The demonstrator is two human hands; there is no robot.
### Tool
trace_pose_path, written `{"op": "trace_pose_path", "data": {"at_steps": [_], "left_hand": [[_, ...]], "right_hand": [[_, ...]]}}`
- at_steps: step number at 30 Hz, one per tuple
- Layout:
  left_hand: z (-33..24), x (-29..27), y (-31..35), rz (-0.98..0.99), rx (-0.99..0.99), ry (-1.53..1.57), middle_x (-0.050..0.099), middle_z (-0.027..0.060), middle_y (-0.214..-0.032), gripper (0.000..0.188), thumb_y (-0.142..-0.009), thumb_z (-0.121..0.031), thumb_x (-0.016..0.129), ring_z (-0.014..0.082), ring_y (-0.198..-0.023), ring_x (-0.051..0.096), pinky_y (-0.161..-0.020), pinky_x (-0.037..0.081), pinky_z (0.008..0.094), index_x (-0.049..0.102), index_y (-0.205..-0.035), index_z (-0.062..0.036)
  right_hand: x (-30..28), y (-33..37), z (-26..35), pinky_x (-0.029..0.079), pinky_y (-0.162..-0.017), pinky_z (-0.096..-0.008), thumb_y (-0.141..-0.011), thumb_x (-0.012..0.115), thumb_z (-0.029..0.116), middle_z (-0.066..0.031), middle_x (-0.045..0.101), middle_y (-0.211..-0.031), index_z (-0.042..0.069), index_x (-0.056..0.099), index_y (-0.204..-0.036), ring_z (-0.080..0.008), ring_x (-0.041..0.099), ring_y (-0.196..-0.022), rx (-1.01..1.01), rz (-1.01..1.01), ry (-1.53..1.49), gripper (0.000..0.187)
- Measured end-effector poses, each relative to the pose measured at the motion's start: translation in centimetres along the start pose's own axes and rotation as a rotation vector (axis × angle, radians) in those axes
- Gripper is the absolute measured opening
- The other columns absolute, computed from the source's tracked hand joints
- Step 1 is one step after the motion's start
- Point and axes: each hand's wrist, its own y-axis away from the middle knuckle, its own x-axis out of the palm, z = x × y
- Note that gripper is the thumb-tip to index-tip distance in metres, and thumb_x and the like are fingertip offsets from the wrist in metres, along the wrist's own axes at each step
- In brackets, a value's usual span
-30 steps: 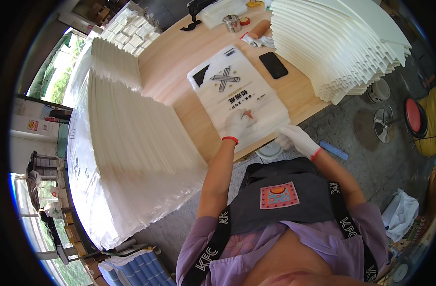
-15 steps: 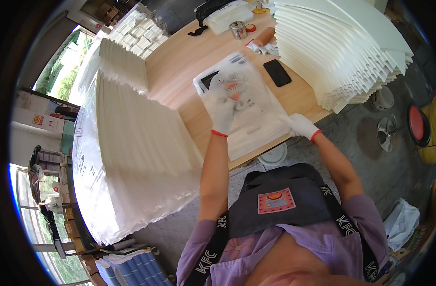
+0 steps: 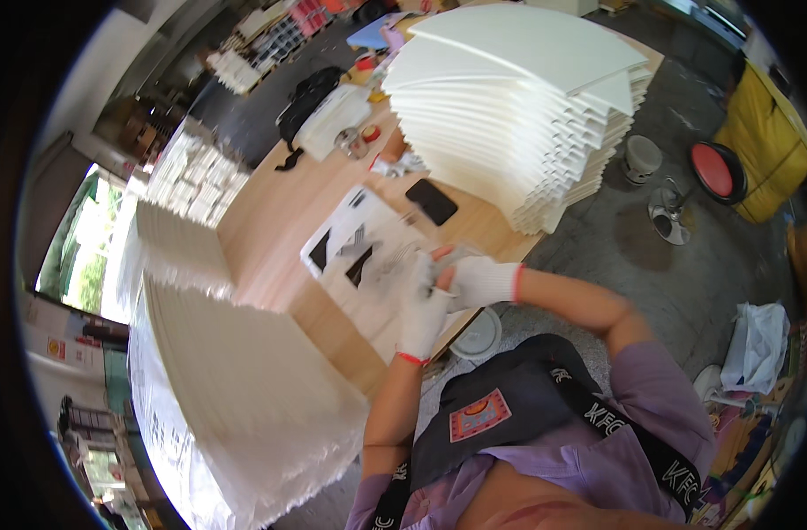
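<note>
A stack of translucent plastic bags (image 3: pixel 381 231) with black print lies on the wooden table in front of me. Both my hands wear white knit gloves with red cuffs, and some fingertips show bare. They meet over the stack's near right part. My left hand (image 3: pixel 424 311) has its fingers bent and closed at the top bag's edge. From the right, my right hand (image 3: pixel 481 281) reaches across to it, fingers closed on gathered film of the same bag. Overlapping fingers hide part of the grip, and the film there is slightly blurred.
A tall stack of white foam sheets (image 3: pixel 509 97) stands at the table's right. Film-wrapped stacks of sheets (image 3: pixel 236 380) line the left side. A black phone (image 3: pixel 432 202) lies beyond the bags, near a metal pot (image 3: pixel 350 142). A red-topped stool (image 3: pixel 714 170) stands on the floor.
My right hand has moved from the table's right edge to meet my left hand. The left hand has drawn back toward me from the middle of the bags. The view has turned right.
</note>
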Motion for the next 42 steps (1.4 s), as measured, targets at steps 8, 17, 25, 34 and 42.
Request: {"op": "trace_pose_path", "data": {"at_steps": [8, 17, 25, 34, 42], "left_hand": [[-2.3, -0.8, -5.7, 0.013, -0.045, 0.186, 0.064, 0.0009, -0.090, 0.032, -0.103, -0.022, 0.060, 0.0040, -0.056, 0.049, -0.061, 0.048, 0.0236, 0.058, -0.129, -0.0029], [-6.3, 0.5, -12.0, 0.230, -0.138, 0.358, 0.065, 0.0092, -0.129, 0.038, -0.102, -0.025, 0.059, 0.0145, -0.106, 0.063, -0.084, 0.054, 0.0309, 0.059, -0.132, -0.0019], [-10.9, 0.9, -15.1, 0.313, -0.383, 0.565, 0.066, 0.0135, -0.114, 0.040, -0.097, -0.024, 0.062, 0.0275, -0.100, 0.068, -0.086, 0.058, 0.0412, 0.053, -0.128, -0.0011], [-14.0, -11.4, -10.8, 0.220, -0.210, -0.256, 0.072, 0.0160, -0.103, 0.031, -0.092, -0.012, 0.058, 0.0235, -0.090, 0.072, -0.078, 0.057, 0.0356, 0.062, -0.116, 0.0070], [-8.7, -0.2, -0.5, 0.161, 0.328, -0.758, 0.030, 0.0294, -0.156, 0.104, -0.076, -0.029, 0.086, 0.0421, -0.122, 0.057, -0.093, 0.053, 0.0410, 0.025, -0.158, -0.0046]], "right_hand": [[-18.2, 14.4, -5.9, 0.053, -0.083, -0.0415, -0.094, 0.064, 0.036, -0.0077, 0.069, -0.105, 0.013, 0.069, -0.113, -0.0273, 0.066, -0.099, 0.155, -1.086, 0.807, 0.029], [-24.6, 13.9, -9.2, 0.054, -0.071, -0.0348, -0.088, 0.059, 0.031, -0.0035, 0.067, -0.090, 0.016, 0.064, -0.092, -0.0224, 0.068, -0.085, -0.123, -0.813, 1.097, 0.016], [-17.0, 11.8, 5.0, 0.052, -0.060, -0.0354, -0.092, 0.064, 0.046, -0.0026, 0.067, -0.082, 0.016, 0.070, -0.113, -0.0229, 0.067, -0.071, -0.380, -0.894, 0.761, 0.037], [-10.8, 11.0, -5.6, 0.031, -0.119, -0.0326, -0.103, 0.049, 0.008, -0.0104, 0.049, -0.152, -0.001, 0.046, -0.149, -0.0179, 0.042, -0.142, -0.170, -0.824, -0.988, 0.046], [-3.5, 2.9, 2.1, 0.048, -0.102, -0.0358, -0.097, 0.067, 0.040, -0.0140, 0.066, -0.129, 0.002, 0.063, -0.132, -0.0244, 0.064, -0.118, 0.064, -0.918, -0.679, 0.052]]}}
